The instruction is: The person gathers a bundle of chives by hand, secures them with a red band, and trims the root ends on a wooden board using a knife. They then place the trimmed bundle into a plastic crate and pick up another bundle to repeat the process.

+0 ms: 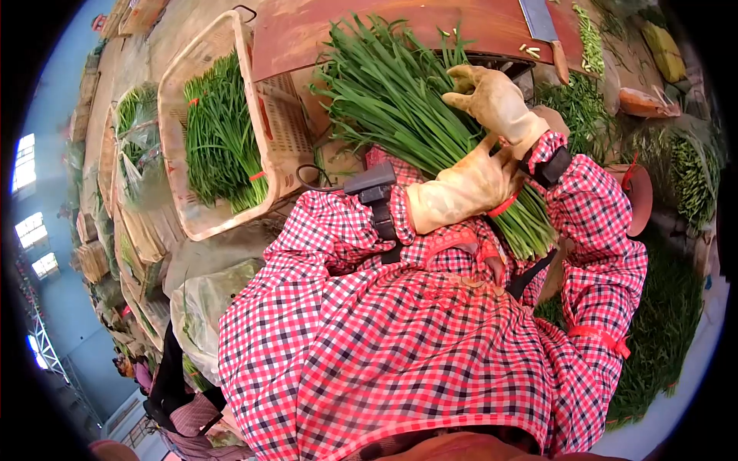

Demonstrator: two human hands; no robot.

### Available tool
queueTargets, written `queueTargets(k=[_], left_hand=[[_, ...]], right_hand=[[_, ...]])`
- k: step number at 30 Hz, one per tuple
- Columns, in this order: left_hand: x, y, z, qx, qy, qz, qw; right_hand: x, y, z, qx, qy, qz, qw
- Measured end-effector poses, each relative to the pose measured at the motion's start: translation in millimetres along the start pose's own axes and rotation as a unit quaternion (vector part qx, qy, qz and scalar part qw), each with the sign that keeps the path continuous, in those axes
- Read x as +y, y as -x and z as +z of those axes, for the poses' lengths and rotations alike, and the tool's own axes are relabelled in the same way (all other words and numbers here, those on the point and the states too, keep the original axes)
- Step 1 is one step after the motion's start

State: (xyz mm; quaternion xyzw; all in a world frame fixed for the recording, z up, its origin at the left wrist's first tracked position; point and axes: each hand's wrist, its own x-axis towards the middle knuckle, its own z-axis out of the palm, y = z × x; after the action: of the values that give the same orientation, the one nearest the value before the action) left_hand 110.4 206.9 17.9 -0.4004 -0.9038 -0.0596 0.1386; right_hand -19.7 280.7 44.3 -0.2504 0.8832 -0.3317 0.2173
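A large bunch of garlic chives [400,100] lies slantwise across my lap, leaf tips toward the table and cut stems [526,227] toward my body. A red tie [503,204] circles it near the stem end. My left hand [469,188], in a stained pale glove, is closed around the stems just above that tie. Over the right side of the leaves is my right hand [492,100], gloved too, its finger and thumb apart with nothing visible between them.
A plastic crate [269,165] with tied green bunches [223,131] stands at the left. Across the front is a reddish board [300,42] with a cleaver [542,27] and cut stem pieces [588,42]. Loose greens [653,330] cover the floor at right; a plastic bag [211,307] sits lower left.
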Motion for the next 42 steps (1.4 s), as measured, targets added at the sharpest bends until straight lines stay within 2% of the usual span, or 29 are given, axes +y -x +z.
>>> queueTargets(k=[2, 3, 6, 9, 10, 12, 13, 14, 16, 19, 20, 21, 22, 23, 24, 25, 26, 28, 30, 31, 32, 34, 36, 37, 39, 40, 41, 42], left_hand=[[1.8, 0.0, 2.1, -0.021, 0.007, 0.001, 1.000], [2.8, -0.4, 3.6, -0.020, 0.013, 0.000, 1.000], [2.2, -1.4, 3.1, -0.012, 0.026, 0.004, 1.000], [5.3, -1.0, 3.1, -0.011, 0.036, -0.001, 0.999], [5.5, 1.9, 6.0, 0.048, -0.007, -0.004, 0.999], [5.6, -0.2, 5.7, 0.024, 0.039, -0.001, 0.999], [5.4, 0.1, 3.0, 0.010, 0.045, 0.001, 0.999], [4.9, -0.2, -0.4, -0.004, 0.053, 0.004, 0.999], [6.1, -3.2, -0.2, -0.006, 0.066, 0.001, 0.998], [8.6, -0.7, 7.6, 0.022, 0.081, -0.003, 0.996], [4.1, 0.6, 3.4, 0.021, 0.056, -0.004, 0.998], [-1.1, 0.5, -5.0, 0.020, 0.037, 0.003, 0.999], [-1.8, -2.2, -8.7, 0.020, 0.026, 0.022, 0.999], [-2.7, -7.1, -6.4, -0.018, 0.032, 0.017, 0.999], [-2.4, -15.2, 1.8, -0.051, 0.039, 0.020, 0.998], [1.2, -21.3, 16.3, -0.087, 0.061, 0.000, 0.994], [2.0, -25.7, 25.1, -0.129, 0.075, -0.017, 0.989], [-4.3, -29.0, 17.3, -0.126, 0.105, -0.003, 0.986], [-8.6, -27.2, 8.9, -0.127, 0.078, 0.011, 0.989], [-8.5, -26.5, -4.2, -0.159, 0.092, -0.010, 0.983], [-9.3, -22.9, -10.8, -0.147, 0.097, -0.025, 0.984], [-18.3, -24.9, -13.2, -0.147, 0.136, -0.076, 0.977], [-29.4, -25.0, -23.6, -0.128, 0.164, -0.116, 0.971], [-37.1, -24.5, -28.3, -0.106, 0.171, -0.131, 0.971], [-50.6, -25.9, -45.7, -0.040, 0.188, -0.164, 0.968], [-67.2, 0.2, -40.5, -0.032, 0.236, -0.207, 0.949], [-78.4, -1.0, -48.0, -0.044, 0.278, -0.235, 0.931], [-87.9, -2.4, -59.5, -0.051, 0.314, -0.258, 0.912]], right_hand=[[2.9, -4.6, -5.4, -0.016, -0.003, 0.033, 0.999], [6.3, -6.8, -3.9, -0.016, -0.044, 0.044, 0.998], [8.9, -6.8, -4.2, -0.032, -0.037, 0.046, 0.998], [6.7, -2.6, -8.3, 0.020, 0.002, -0.028, 0.999], [-3.4, -0.3, -13.4, 0.005, 0.051, -0.026, 0.998], [-3.8, -12.0, -20.9, -0.080, 0.289, -0.071, 0.951], [-0.6, -11.4, -25.4, -0.023, 0.331, -0.206, 0.921], [0.3, -9.9, -39.5, 0.023, 0.397, -0.260, 0.880], [4.4, -14.1, -77.0, 0.090, 0.367, -0.254, 0.890], [23.6, 1.6, -141.2, 0.206, 0.237, -0.168, 0.934], [47.0, 8.7, -158.8, 0.213, 0.151, -0.134, 0.956], [106.2, 14.6, -179.8, 0.176, -0.052, -0.120, 0.976], [131.0, 37.2, -181.8, 0.170, -0.068, -0.093, 0.979], [155.6, 58.2, -183.3, 0.164, -0.084, -0.066, 0.981], [137.4, 86.2, -175.5, 0.173, 0.092, -0.031, 0.980], [132.7, 111.2, -172.1, 0.169, 0.262, 0.009, 0.950], [155.3, 132.4, -169.8, 0.163, 0.229, 0.096, 0.955], [207.4, 178.3, -151.7, 0.235, 0.072, 0.078, 0.966], [214.1, 224.1, -127.7, 0.222, 0.056, 0.176, 0.957], [214.3, 240.0, -111.7, 0.225, -0.027, 0.170, 0.959], [214.3, 255.9, -96.0, 0.228, -0.110, 0.164, 0.953], [198.4, 262.2, -81.3, 0.218, -0.233, 0.209, 0.924], [185.4, 271.3, -77.7, 0.195, -0.330, 0.204, 0.901], [187.6, 272.8, -75.6, 0.194, -0.317, 0.215, 0.903], [176.3, 265.1, -76.1, 0.193, -0.378, 0.174, 0.889], [155.5, 248.1, -67.5, 0.173, -0.394, 0.163, 0.888], [151.9, 236.2, -64.9, 0.157, -0.427, 0.151, 0.878], [142.0, 224.9, -62.1, 0.163, -0.404, 0.153, 0.887]])
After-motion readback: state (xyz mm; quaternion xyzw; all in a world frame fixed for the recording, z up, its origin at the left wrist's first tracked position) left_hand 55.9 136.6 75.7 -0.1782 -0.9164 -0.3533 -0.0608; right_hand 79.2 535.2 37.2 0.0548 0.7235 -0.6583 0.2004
